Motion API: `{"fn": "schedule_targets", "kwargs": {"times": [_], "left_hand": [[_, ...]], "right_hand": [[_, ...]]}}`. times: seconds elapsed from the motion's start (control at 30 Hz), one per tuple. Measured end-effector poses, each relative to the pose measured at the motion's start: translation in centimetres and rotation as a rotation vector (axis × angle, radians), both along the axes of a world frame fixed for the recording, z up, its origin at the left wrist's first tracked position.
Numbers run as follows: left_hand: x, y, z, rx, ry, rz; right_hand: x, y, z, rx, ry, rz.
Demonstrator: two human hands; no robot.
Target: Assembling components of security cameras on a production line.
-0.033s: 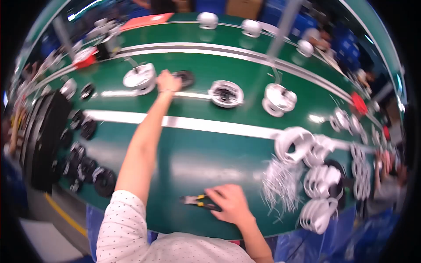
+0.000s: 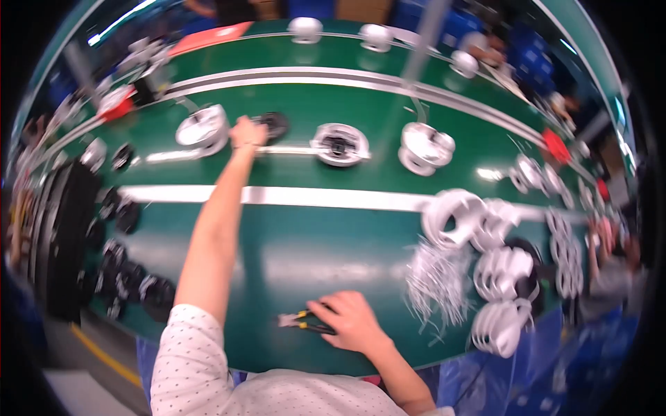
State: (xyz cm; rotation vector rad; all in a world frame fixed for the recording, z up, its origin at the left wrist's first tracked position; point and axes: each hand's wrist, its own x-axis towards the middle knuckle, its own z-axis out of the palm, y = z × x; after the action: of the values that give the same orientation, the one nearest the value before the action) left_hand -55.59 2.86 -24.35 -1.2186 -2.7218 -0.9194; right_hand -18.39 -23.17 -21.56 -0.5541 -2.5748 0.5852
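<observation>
My left hand (image 2: 248,132) reaches far across the bench onto the green belt, its fingers closed at the left edge of a black round part (image 2: 276,125); blur hides the exact grip. Beside it on the left lies a white round housing (image 2: 203,130), and to the right an open white housing (image 2: 340,145) with black parts inside. Low over the near bench, my right hand (image 2: 350,321) is closed round pliers (image 2: 305,322) with black and yellow handles. Their jaws point left and the handles are spread a little.
White rings (image 2: 454,218) and a heap of clear-white strips (image 2: 438,281) lie at right. Black round parts (image 2: 128,274) cluster at left beside stacked black trays (image 2: 66,236). Another white housing (image 2: 426,148) sits on the belt; white domes (image 2: 306,30) stand farther back.
The whole scene has shifted slightly left in view. The pliers' handles are spread wider than before. My left hand stays beside the black round part.
</observation>
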Motion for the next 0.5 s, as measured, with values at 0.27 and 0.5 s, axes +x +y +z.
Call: {"fn": "schedule_targets", "kwargs": {"times": [0.27, 0.5], "left_hand": [[0.3, 1.2, -1.3, 0.394, -0.353, 0.004], [4.2, -10.3, 0.0, 0.699, -1.145, -0.486]], "right_hand": [[1.6, 2.4, 0.2, -0.038, 0.194, -0.097], [10.1, 17.1, 5.8, 0.371, 0.297, -1.036]]}}
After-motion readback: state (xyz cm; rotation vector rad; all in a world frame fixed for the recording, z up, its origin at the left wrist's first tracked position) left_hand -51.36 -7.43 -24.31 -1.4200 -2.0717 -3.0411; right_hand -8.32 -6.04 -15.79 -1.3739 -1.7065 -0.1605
